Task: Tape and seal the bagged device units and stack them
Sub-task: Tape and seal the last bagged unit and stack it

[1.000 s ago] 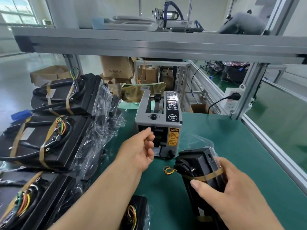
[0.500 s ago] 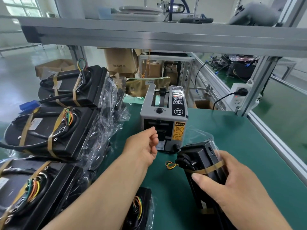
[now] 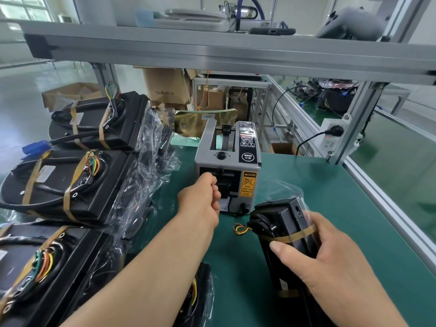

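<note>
My right hand (image 3: 330,263) grips a black device unit (image 3: 283,215) in a clear bag, banded with brown tape, coloured wires poking out at its left end. It stands on the green mat, front right of the grey tape dispenser (image 3: 236,159). My left hand (image 3: 203,199) is at the dispenser's outlet slot with fingers curled, pinching at the tape strip there; the strip itself is hidden by the fingers. Three taped, bagged units lie at the left: a far one (image 3: 99,121), a middle one (image 3: 70,182) and a near one (image 3: 47,267).
Another bagged unit (image 3: 198,296) lies under my left forearm at the bottom edge. Green mat (image 3: 354,208) stretches right to the aluminium frame rail. A power strip (image 3: 332,135) hangs on the right post. An overhead shelf beam (image 3: 212,55) crosses above; cardboard boxes stand behind.
My left hand has edged up closer to the dispenser's outlet, fingers still curled. My right hand keeps its grip on the bagged unit, which stays in place.
</note>
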{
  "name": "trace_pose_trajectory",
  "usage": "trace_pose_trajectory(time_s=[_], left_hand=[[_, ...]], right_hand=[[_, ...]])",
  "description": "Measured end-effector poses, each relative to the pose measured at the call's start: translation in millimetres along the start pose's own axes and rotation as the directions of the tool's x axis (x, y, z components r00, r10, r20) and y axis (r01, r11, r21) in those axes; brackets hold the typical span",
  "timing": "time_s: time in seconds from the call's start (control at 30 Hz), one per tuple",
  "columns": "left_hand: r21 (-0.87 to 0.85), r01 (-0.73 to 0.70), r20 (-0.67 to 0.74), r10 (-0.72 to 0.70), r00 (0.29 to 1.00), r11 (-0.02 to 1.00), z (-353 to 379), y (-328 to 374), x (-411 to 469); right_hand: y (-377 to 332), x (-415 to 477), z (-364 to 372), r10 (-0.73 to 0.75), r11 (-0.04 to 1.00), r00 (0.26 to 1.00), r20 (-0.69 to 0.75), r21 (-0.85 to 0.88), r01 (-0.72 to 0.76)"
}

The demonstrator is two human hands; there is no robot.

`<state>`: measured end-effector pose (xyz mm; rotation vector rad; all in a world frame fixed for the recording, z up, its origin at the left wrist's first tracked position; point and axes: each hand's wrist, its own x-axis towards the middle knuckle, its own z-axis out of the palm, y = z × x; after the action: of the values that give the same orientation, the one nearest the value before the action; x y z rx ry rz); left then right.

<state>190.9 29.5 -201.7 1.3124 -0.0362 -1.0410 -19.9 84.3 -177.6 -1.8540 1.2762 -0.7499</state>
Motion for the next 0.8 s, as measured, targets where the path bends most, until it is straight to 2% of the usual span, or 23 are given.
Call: trace_pose_trajectory(time_s=[0.1, 0.27, 0.43, 0.8], left_hand=[[0.052, -0.131, -0.062, 0.134, 0.989, 0.99, -11, -3, -1], [0.074, -0.149, -0.038, 0.152, 0.988, 0.986, -13, -3, -7], [0.136, -0.243, -0.002, 0.245, 0.969, 0.961, -11, -8, -7], [0.156, -0.137, 0.002, 0.139, 0.99, 0.978, -13, -9, -6]], right_hand=[[-1, -1, -1, -0.003, 1.0, 1.0, -0.012, 0.002, 0.003], [-2, -2, 0, -0.011, 1.0, 1.0, -0.012, -0.005, 0.011], [2, 1, -1, -0.022, 1.0, 0.998, -0.059, -0.014, 0.021], [8, 5, 0, -0.031, 1.0, 0.997, -0.07, -0.007, 0.031]])
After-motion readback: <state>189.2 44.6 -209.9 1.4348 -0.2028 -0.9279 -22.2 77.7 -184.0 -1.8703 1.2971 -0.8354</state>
